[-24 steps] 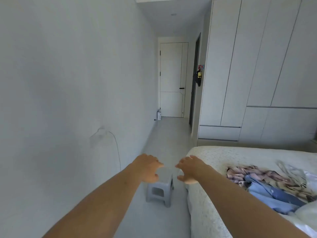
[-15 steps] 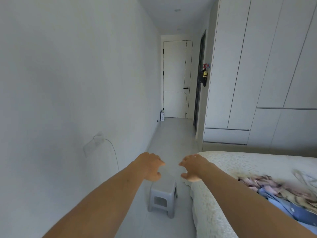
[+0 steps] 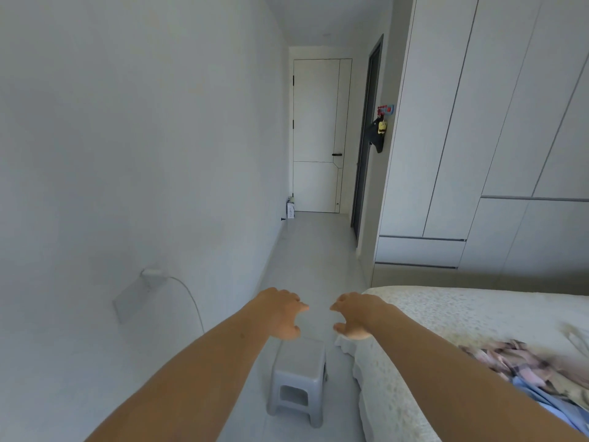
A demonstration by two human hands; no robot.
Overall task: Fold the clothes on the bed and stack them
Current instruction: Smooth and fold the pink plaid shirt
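Head view: both hands, left hand (image 3: 280,314) and right hand (image 3: 357,315), hung loosely curled, empty; crumpled plaid-and-blue clothes (image 3: 522,368) lay well right on the white bed (image 3: 446,314), nearer the right.

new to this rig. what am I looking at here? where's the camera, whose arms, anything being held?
No robot here: a person wears one wide-angle camera on the head, looking forward and down, so the bare arms are their own. The left hand and right hand reach out with fingers loosely curled, holding nothing. Below them a small grey plastic stool stands on the floor beside the bed. On the bed, at the right edge, lies a heap of unfolded clothes, plaid and light blue, untouched. Behind: a white door and wardrobes.
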